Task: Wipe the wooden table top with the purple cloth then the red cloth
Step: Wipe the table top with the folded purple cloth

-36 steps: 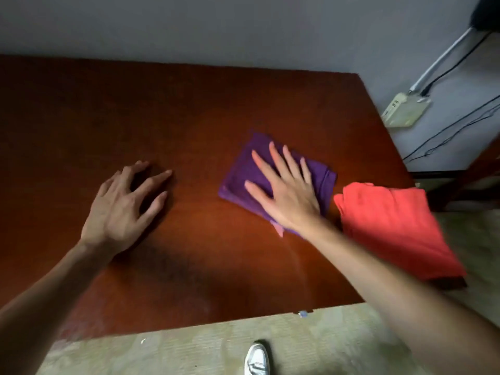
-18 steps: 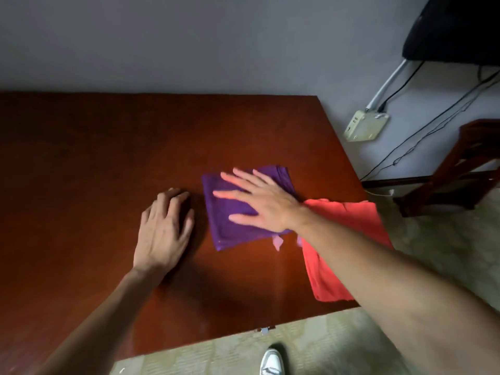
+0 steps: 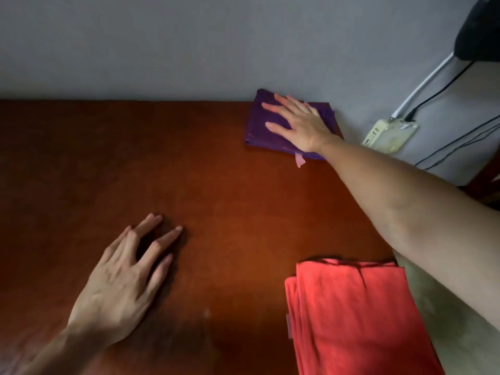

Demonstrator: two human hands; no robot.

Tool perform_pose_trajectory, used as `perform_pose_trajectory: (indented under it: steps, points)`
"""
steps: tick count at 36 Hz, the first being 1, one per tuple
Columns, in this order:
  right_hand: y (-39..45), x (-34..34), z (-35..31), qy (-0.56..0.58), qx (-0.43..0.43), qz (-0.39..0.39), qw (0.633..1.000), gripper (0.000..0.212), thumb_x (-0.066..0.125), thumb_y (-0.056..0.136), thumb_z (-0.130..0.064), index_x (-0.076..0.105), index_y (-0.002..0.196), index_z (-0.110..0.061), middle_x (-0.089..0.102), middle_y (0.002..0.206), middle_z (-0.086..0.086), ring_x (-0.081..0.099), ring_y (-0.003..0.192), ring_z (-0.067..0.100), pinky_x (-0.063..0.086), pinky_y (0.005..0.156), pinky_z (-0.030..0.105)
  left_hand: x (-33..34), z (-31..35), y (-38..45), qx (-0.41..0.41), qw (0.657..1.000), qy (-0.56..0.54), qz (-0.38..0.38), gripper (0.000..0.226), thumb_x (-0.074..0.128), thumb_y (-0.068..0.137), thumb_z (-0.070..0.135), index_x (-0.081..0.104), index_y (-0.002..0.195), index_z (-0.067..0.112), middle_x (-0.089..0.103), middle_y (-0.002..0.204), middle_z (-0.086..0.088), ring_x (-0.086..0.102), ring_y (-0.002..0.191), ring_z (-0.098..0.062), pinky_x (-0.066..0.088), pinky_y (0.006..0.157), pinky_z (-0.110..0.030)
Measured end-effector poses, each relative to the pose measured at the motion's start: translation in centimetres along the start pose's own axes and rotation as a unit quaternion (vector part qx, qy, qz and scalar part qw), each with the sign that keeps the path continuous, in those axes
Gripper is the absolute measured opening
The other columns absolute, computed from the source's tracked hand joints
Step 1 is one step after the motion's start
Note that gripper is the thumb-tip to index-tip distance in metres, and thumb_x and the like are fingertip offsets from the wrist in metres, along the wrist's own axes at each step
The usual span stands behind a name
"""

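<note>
The folded purple cloth (image 3: pixel 261 125) lies at the far right corner of the reddish-brown wooden table top (image 3: pixel 216 190), against the wall. My right hand (image 3: pixel 300 123) presses flat on it, fingers spread, arm stretched out. A small pink tag sticks out from under the cloth's near edge. My left hand (image 3: pixel 127 277) rests flat on the bare wood at the near left, holding nothing. The folded red cloth (image 3: pixel 351 318) sits at the near right edge of the table, partly hanging over it.
A grey wall (image 3: pixel 162 44) runs along the table's far edge. A pale power strip (image 3: pixel 389 135) with cables hangs on the wall to the right. A dark object (image 3: pixel 479 33) fills the top right corner, and dark wooden furniture (image 3: pixel 487 182) shows at right.
My right hand has slid the purple cloth from the table's middle out to the far right corner. The left hand stayed flat on the wood. The view has shifted closer to the table.
</note>
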State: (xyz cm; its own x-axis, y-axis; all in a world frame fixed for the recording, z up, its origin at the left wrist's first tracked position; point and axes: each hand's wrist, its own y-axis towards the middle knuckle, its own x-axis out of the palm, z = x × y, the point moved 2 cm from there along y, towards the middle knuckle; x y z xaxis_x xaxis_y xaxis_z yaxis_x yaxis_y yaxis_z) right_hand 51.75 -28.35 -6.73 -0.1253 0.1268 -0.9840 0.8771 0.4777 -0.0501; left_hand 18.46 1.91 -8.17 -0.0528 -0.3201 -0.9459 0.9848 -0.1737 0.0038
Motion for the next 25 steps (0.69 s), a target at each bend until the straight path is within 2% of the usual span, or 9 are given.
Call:
perform_pose_trajectory:
  steps: [5,7,9,12,16,21,25]
  points:
    - [-3.3,0.8,-0.4,0.023,0.127,0.040,0.991,0.065,0.028,0.100,-0.073,0.018,0.160,-0.050,0.007,0.174,-0.008,0.002,0.160,0.018,0.000,0.129,0.048,-0.1,0.0,0.0,-0.009,1.000,-0.006,-0.008,0.052,0.021,0.103,0.047,0.029,0.154,0.037,0.030,0.157,-0.002,0.014,0.153,-0.010,0.004,0.123,-0.025]
    - [-6.4,1.4,-1.1,0.019,0.144,0.045,0.988,0.067,0.028,0.100,-0.073,0.015,0.161,-0.049,0.006,0.174,-0.007,0.001,0.160,0.020,0.000,0.129,0.049,-0.1,0.1,0.0,-0.009,1.000,-0.009,-0.007,0.052,0.021,0.103,0.047,0.030,0.153,0.037,0.031,0.157,-0.003,0.013,0.152,-0.010,0.003,0.122,-0.023]
    - [-10.2,1.9,-2.0,0.012,0.136,0.051,0.989,0.070,0.027,0.098,-0.076,0.015,0.161,-0.048,0.007,0.174,-0.006,0.002,0.161,0.021,0.002,0.129,0.050,-0.1,0.2,-0.1,-0.008,1.000,-0.013,0.000,0.052,0.022,0.103,0.047,0.032,0.153,0.037,0.031,0.156,-0.002,0.013,0.153,-0.009,0.007,0.122,-0.027]
    - [-16.0,2.8,-4.4,-0.001,0.107,0.055,0.993,0.081,0.018,0.088,-0.082,0.016,0.161,-0.047,0.007,0.174,-0.006,0.003,0.161,0.023,0.004,0.128,0.053,-0.1,0.3,-0.3,-0.011,1.000,-0.017,0.009,0.052,0.024,0.103,0.045,0.033,0.153,0.036,0.031,0.156,-0.002,0.013,0.152,-0.009,0.012,0.122,-0.031]
    - [-20.0,4.1,-7.0,-0.026,0.039,0.046,0.998,0.081,0.019,0.089,-0.082,0.015,0.162,-0.046,0.007,0.174,-0.006,0.004,0.161,0.024,0.006,0.128,0.054,-0.1,0.6,-0.5,-0.013,1.000,-0.007,0.015,0.052,0.025,0.103,0.043,0.033,0.153,0.034,0.031,0.155,-0.007,0.017,0.152,-0.016,0.015,0.122,-0.039]
    - [-19.0,3.9,-6.6,-0.049,-0.020,0.028,0.998,0.080,0.018,0.091,-0.082,0.012,0.162,-0.047,0.005,0.174,-0.008,0.002,0.161,0.023,0.009,0.127,0.056,-0.3,0.8,-0.8,-0.064,0.997,0.025,0.040,0.053,0.028,0.100,0.048,0.040,0.149,0.033,0.035,0.149,-0.014,0.027,0.146,-0.028,0.015,0.119,-0.048]
    - [-15.0,3.1,-6.0,-0.057,-0.136,-0.017,0.989,0.075,0.024,0.094,-0.079,0.015,0.161,-0.047,0.004,0.174,-0.010,0.001,0.161,0.019,0.005,0.128,0.050,0.0,0.6,-0.7,-0.073,0.996,0.023,0.037,0.055,0.028,0.100,0.050,0.036,0.151,0.031,0.035,0.149,-0.012,0.027,0.146,-0.026,0.018,0.117,-0.048]
